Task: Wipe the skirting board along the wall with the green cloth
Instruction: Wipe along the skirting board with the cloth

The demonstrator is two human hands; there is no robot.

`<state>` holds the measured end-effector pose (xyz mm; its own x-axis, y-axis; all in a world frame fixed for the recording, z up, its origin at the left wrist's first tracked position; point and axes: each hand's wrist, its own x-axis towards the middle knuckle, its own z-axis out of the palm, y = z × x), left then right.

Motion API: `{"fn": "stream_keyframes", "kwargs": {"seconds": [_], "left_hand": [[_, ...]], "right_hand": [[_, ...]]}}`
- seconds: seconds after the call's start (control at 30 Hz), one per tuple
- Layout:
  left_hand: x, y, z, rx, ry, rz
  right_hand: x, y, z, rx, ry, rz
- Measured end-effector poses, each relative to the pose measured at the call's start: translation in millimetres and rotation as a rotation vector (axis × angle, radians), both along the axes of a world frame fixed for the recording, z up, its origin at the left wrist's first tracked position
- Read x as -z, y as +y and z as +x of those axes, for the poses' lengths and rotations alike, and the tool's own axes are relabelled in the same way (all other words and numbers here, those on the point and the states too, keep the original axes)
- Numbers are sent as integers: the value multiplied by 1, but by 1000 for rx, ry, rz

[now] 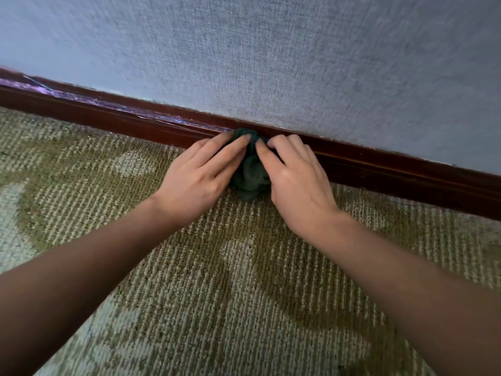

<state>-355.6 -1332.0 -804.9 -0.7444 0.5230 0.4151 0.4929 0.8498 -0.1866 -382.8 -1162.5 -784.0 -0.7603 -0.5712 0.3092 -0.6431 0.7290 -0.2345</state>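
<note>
Green-patterned carpet [244, 280] meets the dark skirting board [108, 116] under a grey wall [271, 50]; we press our left hand [198, 177], fingers straight, on the green cloth [250, 176] bunched against the board, while our right hand [296, 185] curls round it

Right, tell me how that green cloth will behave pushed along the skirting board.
Probably floppy: the green cloth is crumpled into soft folds between the left hand and right hand. Likely moulds into the grooved skirting board it presses against.
</note>
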Motion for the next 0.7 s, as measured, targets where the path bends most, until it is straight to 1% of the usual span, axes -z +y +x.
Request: {"fn": "stream_keyframes", "kwargs": {"seconds": [0.13, 0.23, 0.3, 0.43, 0.53, 0.7], "left_hand": [[0, 5, 2, -52, 0, 63], [-2, 17, 3, -91, -13, 142], [-2, 26, 1, -74, -22, 175], [-2, 44, -2, -36, -21, 175], [-3, 46, -3, -30, -30, 195], [-5, 40, -5, 8, -22, 165]], "right_hand": [[0, -4, -1, -5, 0, -24], [-1, 3, -3, -12, 12, 9], [-2, 13, -1, 21, 27, 24], [-2, 27, 2, 93, 51, 3], [-1, 22, 3, 102, 34, -55], [-2, 16, 3, 115, 10, -114]]}}
